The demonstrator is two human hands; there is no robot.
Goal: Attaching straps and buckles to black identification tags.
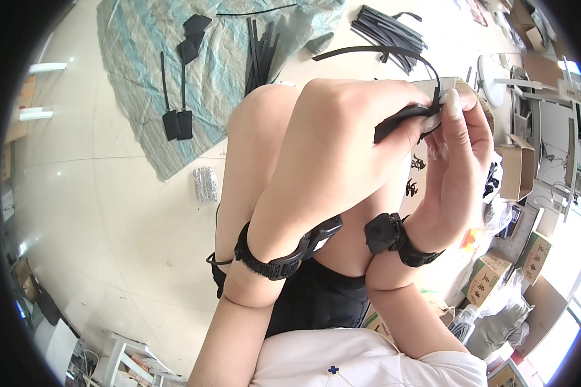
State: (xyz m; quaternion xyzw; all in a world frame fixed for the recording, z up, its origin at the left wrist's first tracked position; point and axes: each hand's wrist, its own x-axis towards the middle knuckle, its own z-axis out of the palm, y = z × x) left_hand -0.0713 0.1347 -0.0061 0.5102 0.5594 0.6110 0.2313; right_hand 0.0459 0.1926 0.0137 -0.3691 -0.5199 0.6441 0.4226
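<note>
My left hand is closed on a flat black tag, its thumb and fingers pressing the piece from both sides. A thin black strap rises from the tag's right end and arches back to the left, with one end free. My right hand meets the left at that end. Its thumb and index finger pinch the strap close to the tag, and the other fingers curl below. The exact joint between strap and tag is hidden by the fingertips. Both hands are above my bent knees.
A green-grey woven sheet covers the floor ahead, bearing strapped black tags, black patches and loose strips. More black strips lie bundled farther right. A silver packet lies left; cartons crowd the right.
</note>
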